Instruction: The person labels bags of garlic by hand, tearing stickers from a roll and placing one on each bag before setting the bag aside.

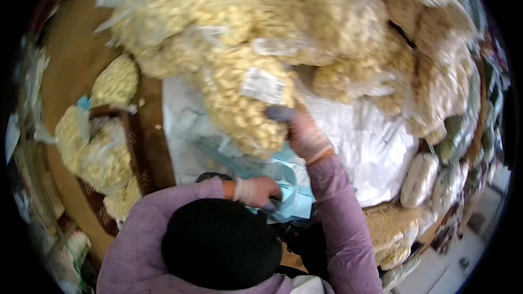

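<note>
In the middle of the head view, my right hand (304,130), in a striped knit glove with dark fingertips, grips the right side of a clear plastic bag of pale yellow pieces (241,110). A white printed label (262,85) is on this bag. Below it, my left hand (257,192), gloved too, is at a light blue plastic bag (294,200), its fingers at the bag's left edge; whether they close on it is not plain. A white sheet (351,143) lies under and to the right of the held bag.
A heap of similar filled bags (282,8) spans the far side. More filled bags (102,155) lie left by a dark brown printed box (132,139). Wrapped bundles (420,179) and a brown printed package (388,224) are at the right.
</note>
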Demonstrator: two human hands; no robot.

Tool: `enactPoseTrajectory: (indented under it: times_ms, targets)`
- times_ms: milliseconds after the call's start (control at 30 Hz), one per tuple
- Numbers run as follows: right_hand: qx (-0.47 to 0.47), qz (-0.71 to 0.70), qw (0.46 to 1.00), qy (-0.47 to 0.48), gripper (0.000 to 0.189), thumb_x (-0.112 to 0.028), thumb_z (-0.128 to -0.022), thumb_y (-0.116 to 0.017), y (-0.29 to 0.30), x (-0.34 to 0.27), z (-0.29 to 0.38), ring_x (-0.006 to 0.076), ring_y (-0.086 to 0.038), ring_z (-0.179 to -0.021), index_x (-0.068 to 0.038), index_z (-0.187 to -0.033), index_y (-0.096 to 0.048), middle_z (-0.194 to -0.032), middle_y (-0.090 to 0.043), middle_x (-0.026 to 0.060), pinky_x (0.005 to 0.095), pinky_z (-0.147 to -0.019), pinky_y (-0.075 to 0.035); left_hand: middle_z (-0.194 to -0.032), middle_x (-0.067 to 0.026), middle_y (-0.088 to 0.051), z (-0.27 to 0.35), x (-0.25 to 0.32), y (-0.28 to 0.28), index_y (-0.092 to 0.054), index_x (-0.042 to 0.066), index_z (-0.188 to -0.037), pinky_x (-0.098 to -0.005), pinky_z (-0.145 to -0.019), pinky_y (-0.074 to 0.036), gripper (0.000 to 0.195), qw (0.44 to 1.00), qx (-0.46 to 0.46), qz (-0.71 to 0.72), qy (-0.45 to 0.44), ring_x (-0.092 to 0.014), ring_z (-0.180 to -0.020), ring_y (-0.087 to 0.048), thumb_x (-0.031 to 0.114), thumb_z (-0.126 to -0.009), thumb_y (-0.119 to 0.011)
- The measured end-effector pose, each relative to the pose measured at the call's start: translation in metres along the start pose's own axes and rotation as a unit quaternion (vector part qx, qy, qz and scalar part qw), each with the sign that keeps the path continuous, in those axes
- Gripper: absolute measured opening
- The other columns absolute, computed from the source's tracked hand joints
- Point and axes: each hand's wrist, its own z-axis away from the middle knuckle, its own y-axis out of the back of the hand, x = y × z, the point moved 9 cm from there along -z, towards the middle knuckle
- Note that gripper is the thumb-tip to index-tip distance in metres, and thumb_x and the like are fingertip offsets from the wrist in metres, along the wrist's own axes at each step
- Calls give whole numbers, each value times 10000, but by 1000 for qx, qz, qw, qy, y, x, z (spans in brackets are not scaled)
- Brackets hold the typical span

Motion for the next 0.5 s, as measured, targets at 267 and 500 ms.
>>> enactPoseTrajectory:
  times_ms: [267,500]
  targets:
    - [94,-7,989,-114,381,-131,-671,-659,72,-12,123,229,-609,-766,23,-1006,-563,-880,-626,140,331,-686,-491,-913,-141,-619,9,13,14,-628,53,-949,-374,-784,-443,406,982,170,-18,-77,-272,-849,-579,410,-758,-609]
    - [503,-173,845,52,538,-197,-780,-536,221,-30,473,277,-511,-1086,5,-1254,-383,-1187,-504,165,420,-960,-397,-739,-163,-614,-18,11,-2,-640,19,-837,-359,-669,-459,285,999,15,50,-12,-327,-722,-581,275,-712,-645]
